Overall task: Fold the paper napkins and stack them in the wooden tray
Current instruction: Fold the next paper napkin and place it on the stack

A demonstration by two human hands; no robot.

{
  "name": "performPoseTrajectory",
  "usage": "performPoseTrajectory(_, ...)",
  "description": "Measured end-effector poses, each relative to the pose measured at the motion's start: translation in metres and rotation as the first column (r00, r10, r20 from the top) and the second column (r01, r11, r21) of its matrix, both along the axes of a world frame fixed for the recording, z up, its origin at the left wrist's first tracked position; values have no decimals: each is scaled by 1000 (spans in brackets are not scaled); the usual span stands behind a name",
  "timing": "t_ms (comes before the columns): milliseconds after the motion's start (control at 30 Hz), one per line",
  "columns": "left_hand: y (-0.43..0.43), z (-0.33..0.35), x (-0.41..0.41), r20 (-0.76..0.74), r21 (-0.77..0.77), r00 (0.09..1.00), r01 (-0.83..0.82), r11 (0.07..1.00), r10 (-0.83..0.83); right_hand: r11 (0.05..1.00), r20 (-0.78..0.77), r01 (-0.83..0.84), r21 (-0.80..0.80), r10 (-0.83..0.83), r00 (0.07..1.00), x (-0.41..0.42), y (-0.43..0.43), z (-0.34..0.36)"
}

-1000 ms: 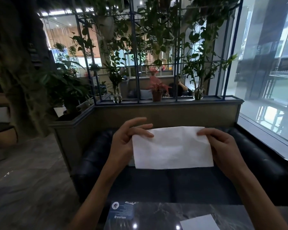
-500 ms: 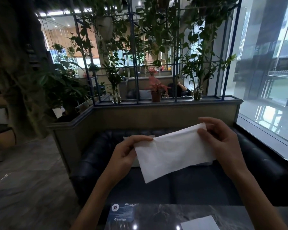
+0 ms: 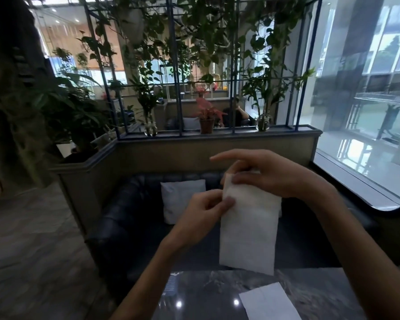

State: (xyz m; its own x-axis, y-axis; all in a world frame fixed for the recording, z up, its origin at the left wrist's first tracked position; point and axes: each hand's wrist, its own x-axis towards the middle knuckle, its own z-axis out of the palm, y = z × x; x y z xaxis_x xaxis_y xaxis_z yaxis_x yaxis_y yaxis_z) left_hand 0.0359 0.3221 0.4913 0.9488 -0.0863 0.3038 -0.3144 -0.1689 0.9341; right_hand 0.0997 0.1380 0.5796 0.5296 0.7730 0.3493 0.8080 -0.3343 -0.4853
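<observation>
A white folded paper napkin [image 3: 248,229] hangs vertically in the air above the table's far edge. My left hand [image 3: 206,215] pinches its upper left edge between thumb and fingers. My right hand [image 3: 268,174] grips the napkin's top end from the right, with the index finger stretched out to the left. A second white napkin [image 3: 269,302] lies flat on the dark marble table [image 3: 206,294] at the bottom of the view. No wooden tray is in view.
A dark leather sofa [image 3: 129,218] with a pale cushion [image 3: 179,199] stands beyond the table. Behind it runs a low partition wall [image 3: 171,155] topped with potted plants and a blue metal grid. A large window [image 3: 365,112] is on the right.
The napkin was held wide and level between both hands. It has been turned until it hangs upright, and my two hands have come close together at its top.
</observation>
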Motion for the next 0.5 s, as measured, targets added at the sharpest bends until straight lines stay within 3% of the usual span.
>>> performPoseTrajectory(100,-6,2,5,30,-105,996,-83,991,86,929,141,179,325,-235,962,4,-7,-8)
performPoseTrajectory(167,-7,5,7,12,-183,993,-116,976,120,754,-61,338,563,-370,927,3,-17,-27)
performPoseTrajectory(233,-3,5,9,-4,-222,990,-141,965,144,684,-440,484,545,-258,860,-4,-23,-53)
performPoseTrajectory(300,0,7,9,-11,-205,989,-144,968,144,767,-674,491,414,-104,731,-11,-22,-80)
performPoseTrajectory(367,4,8,10,1,-131,990,-139,982,141,784,-721,473,402,-47,692,-17,-16,-94)
performPoseTrajectory(500,10,14,10,47,-41,992,-117,992,119,696,-746,516,500,45,664,-18,-8,-90)
